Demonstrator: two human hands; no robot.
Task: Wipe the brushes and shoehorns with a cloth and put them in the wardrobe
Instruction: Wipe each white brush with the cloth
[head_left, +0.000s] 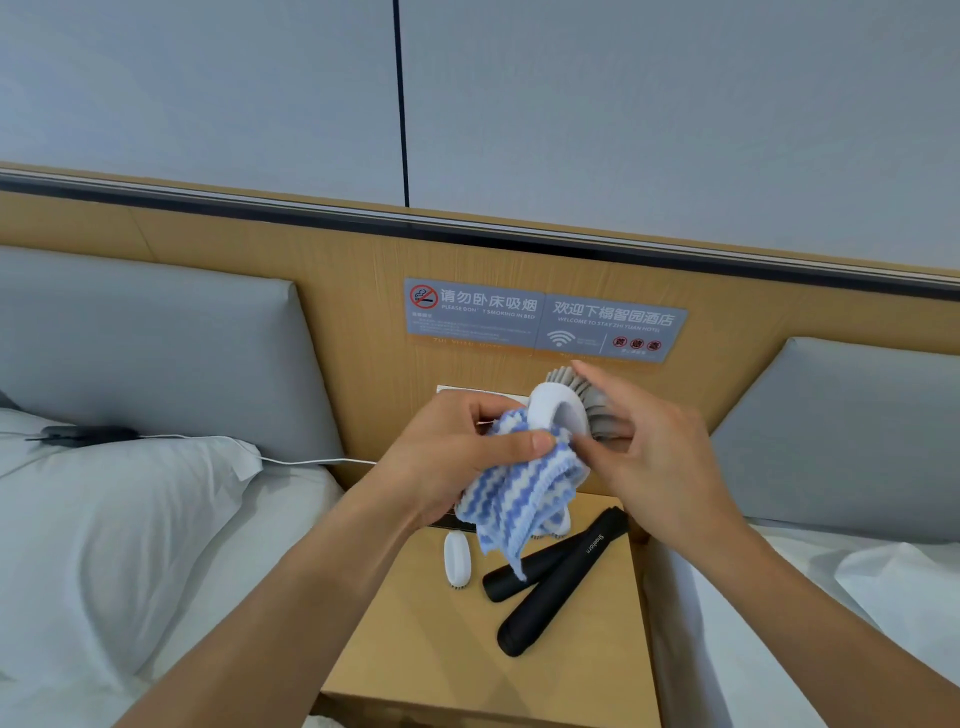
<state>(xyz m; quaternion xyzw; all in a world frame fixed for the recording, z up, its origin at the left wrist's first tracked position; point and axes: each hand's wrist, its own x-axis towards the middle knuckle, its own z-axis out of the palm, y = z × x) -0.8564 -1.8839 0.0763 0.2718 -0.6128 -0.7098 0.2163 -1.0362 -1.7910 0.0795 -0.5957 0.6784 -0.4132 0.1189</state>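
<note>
left grip (457, 447): fingers and thumb curled round a blue and white striped cloth (519, 499), pressing it against the brush's white back
right grip (649, 441): pinching a round brush (558, 410) with grey bristles, held up in front of the wooden headboard
surface (431, 649): wooden nightstand between two beds, right under the hands
shoehorns: two black ones lying crossed on the surface, upper shoehorn (571, 551) and lower shoehorn (550, 608)
small brush (456, 558): white, lying just left of the shoehorns; another white bit is mostly hidden behind the cloth
pillow (104, 519): white, on the left bed, a white cable (311, 460) trailing across above it
signs (543, 318): grey no smoking and wifi plates on the headboard
</note>
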